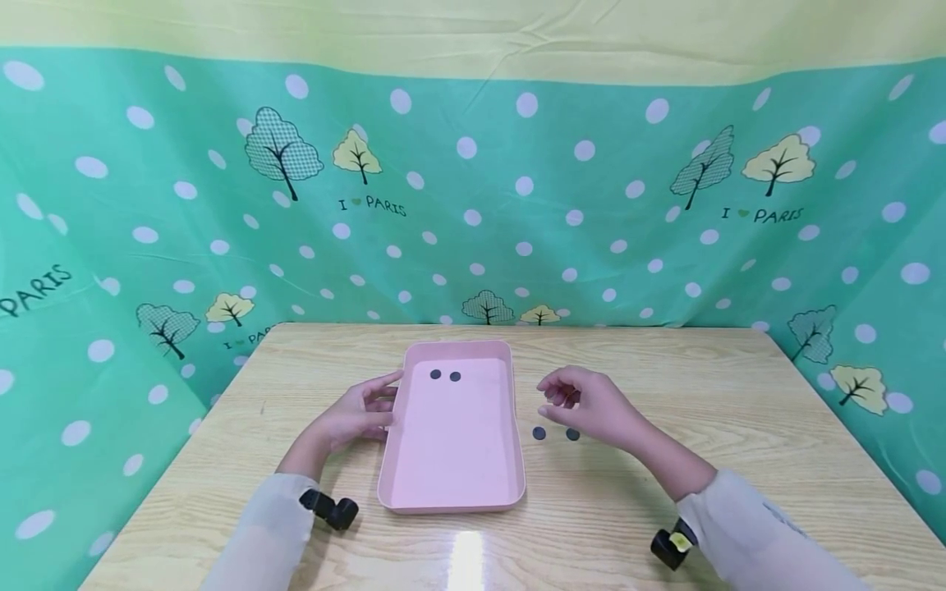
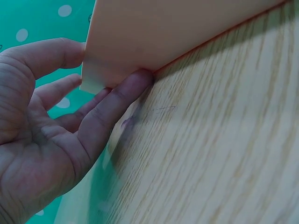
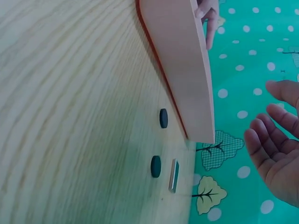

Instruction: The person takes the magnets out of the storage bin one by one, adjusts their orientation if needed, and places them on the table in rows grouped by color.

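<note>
A pink rectangular tray (image 1: 458,443) lies on the table, with two small dark discs near its far end, a left one (image 1: 435,374) and a right one (image 1: 455,377). My left hand (image 1: 356,417) touches the tray's left side from outside, its fingers fairly straight against the wall. To the right of the tray, my right hand (image 1: 591,402) hovers with loosely bent fingers and nothing visible in them. Beneath it on the table are two more dark discs, one nearer the tray (image 1: 539,432) and one partly covered by the hand (image 1: 572,434). A thin, shiny bar (image 3: 174,176) lies beside them in the right wrist view.
The wooden table (image 1: 665,361) reaches back to a green dotted curtain (image 1: 473,180) printed with trees, which also hangs at both sides. A black wrist camera (image 1: 332,509) sits by the left sleeve and another (image 1: 671,546) by the right sleeve.
</note>
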`<state>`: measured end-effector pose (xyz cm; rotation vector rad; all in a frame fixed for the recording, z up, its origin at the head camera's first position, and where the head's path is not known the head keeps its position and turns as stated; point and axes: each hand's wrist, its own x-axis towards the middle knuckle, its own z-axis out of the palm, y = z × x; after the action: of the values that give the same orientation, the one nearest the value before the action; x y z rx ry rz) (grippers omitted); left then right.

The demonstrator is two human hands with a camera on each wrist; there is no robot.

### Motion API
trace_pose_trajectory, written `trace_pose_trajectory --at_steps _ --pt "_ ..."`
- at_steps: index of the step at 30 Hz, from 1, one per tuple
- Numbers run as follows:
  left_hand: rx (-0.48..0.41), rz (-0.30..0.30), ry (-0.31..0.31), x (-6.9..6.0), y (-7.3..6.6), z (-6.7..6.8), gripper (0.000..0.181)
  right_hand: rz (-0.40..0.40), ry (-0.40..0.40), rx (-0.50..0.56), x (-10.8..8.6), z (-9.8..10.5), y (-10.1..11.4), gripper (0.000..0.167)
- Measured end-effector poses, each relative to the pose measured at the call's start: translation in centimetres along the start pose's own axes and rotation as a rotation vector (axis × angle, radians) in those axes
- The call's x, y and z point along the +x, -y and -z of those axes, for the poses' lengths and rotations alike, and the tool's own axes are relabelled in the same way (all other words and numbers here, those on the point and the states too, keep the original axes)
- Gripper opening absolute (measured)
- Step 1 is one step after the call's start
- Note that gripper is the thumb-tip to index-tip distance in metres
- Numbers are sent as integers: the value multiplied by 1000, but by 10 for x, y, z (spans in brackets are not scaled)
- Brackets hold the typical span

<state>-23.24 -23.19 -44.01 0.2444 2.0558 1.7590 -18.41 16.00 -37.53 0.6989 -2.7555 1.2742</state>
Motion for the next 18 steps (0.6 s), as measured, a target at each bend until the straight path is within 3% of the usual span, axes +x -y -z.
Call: trace_pose_trajectory --at_steps 12,18 --pt "-6 9 -13 -3 -2 -4 81 138 56 90 16 -5 15 28" --pt "-6 13 -17 -3 -1 -4 81 149 63 81 29 -10 27 31"
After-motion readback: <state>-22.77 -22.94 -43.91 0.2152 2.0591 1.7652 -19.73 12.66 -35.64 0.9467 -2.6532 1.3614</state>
